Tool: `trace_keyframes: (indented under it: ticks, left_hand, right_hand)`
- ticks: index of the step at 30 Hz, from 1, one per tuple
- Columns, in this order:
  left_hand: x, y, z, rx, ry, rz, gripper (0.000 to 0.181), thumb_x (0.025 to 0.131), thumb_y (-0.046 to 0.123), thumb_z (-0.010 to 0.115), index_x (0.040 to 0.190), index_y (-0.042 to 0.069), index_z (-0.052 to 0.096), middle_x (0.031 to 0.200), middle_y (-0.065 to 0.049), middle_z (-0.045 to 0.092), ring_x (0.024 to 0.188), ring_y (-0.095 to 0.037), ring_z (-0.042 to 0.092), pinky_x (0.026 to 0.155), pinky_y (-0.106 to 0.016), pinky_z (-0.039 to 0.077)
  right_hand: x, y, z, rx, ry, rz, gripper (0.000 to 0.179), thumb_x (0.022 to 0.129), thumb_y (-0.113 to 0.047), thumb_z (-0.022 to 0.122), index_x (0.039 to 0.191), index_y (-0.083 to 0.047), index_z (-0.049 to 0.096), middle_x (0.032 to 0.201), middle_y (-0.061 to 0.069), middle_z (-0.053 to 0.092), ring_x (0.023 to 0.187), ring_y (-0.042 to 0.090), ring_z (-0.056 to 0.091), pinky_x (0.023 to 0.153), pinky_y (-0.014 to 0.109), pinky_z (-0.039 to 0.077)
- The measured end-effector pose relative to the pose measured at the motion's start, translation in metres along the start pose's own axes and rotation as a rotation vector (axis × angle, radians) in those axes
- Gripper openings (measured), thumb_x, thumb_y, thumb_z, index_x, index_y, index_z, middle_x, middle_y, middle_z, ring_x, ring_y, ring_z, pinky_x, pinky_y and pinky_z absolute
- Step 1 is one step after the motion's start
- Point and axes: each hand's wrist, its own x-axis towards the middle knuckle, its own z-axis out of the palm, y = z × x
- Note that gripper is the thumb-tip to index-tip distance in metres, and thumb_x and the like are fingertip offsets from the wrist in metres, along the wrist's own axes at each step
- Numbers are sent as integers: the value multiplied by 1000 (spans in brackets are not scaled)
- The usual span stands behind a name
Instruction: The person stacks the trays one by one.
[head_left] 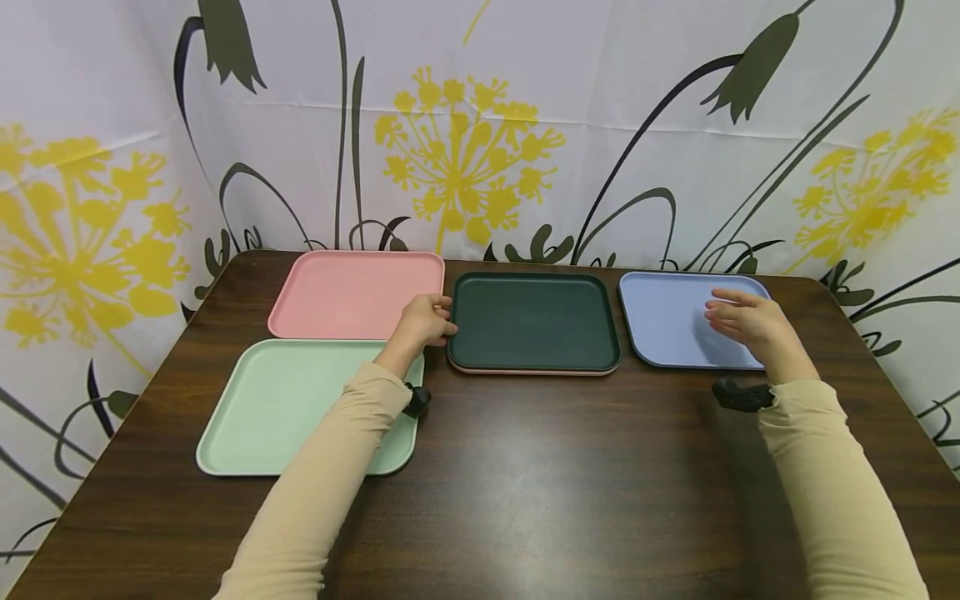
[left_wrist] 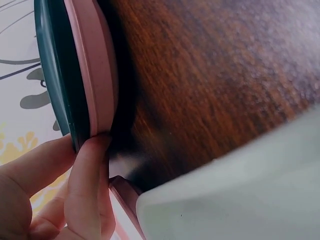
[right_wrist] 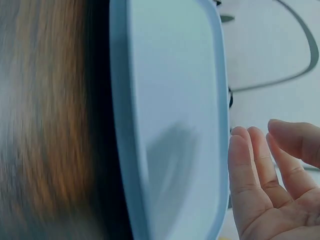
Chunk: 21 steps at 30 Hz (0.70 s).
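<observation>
My left hand [head_left: 426, 322] is at the left edge of a stack of two rectangular trays. The upper tray is dark green [head_left: 534, 323], and a pink tray [left_wrist: 97, 75] shows beneath it. In the left wrist view, the fingertips pinch both rims at one end of the stack. Over a light blue tray [head_left: 663, 325] at the right, my right hand [head_left: 753, 323] hovers, its fingers loosely extended and holding nothing. Its shadow falls on the blue tray's surface.
A pink tray [head_left: 356, 292] lies at the back left of the brown wooden table [head_left: 555, 483]. In front of it lies a larger pale green tray [head_left: 292, 392], partly under the left forearm. A flower-patterned cloth [head_left: 600, 125] hangs behind the table.
</observation>
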Motion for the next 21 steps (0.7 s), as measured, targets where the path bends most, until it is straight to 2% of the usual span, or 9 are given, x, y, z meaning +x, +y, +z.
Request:
trace_keyframes:
  ticks: [3,5,8,10,12,15,16,18,21]
  left_hand:
    - [-2,1,0,5,1,7,59,87,-9,59,142,2,43,138,-22,52,119,-34,57,90,-39,58]
    - [-2,1,0,9,2,9,59,87,-8,59,142,1,43,137,-23,52,120,-34,56,90,-39,58]
    - [0,0,0,5,2,4,59,87,-9,59,142,2,43,137,-22,52,120,-34,56,91,-40,57]
    - [4,-3,0,1,1,2,59,86,-9,60,142,2,44,136,-22,53,119,-34,57,90,-40,58]
    - [10,-7,0,0,-1,0,60,85,-9,62,141,4,45,135,-21,54,116,-33,59,88,-39,59]
    - [22,-14,0,-3,3,16,61,82,-9,65,139,5,48,130,-21,58,108,-30,63,80,-37,61]
    - [23,-14,0,1,4,16,61,82,-8,65,139,5,48,129,-21,58,107,-30,63,78,-36,61]
    - [20,-13,0,-1,6,13,61,83,-9,65,139,5,48,130,-21,57,109,-30,63,81,-37,61]
    - [8,-4,0,5,6,-4,59,85,-8,61,141,4,45,134,-20,54,117,-32,58,88,-38,59]
  right_hand:
    - [-4,2,-10,24,24,3,32,92,4,54,86,-26,63,78,-16,68,76,-3,65,70,12,56]
    - [-7,3,-16,18,44,8,32,92,4,53,87,-26,63,78,-17,68,76,-3,65,70,12,56]
    - [-10,6,-25,-5,74,28,29,94,4,48,102,-22,58,79,-19,67,77,-4,64,69,12,55]
    - [-11,7,-31,5,83,45,33,95,4,46,120,-17,51,79,-19,66,77,-4,64,69,12,55]
    - [-12,8,-36,9,85,58,45,96,4,42,138,-11,37,78,-20,66,77,-4,63,68,12,55]
    - [-15,9,-44,27,88,73,55,97,5,39,148,-4,20,78,-19,65,76,-4,63,67,13,55]
    - [-16,10,-46,39,89,75,54,96,5,39,147,-5,22,78,-19,66,76,-3,64,67,13,56]
    - [-17,11,-50,78,99,82,46,96,6,39,139,-11,38,77,-16,67,76,-1,64,67,14,56]
    - [-20,12,-56,127,123,93,39,95,6,44,126,-16,49,76,-13,68,74,1,65,66,16,57]
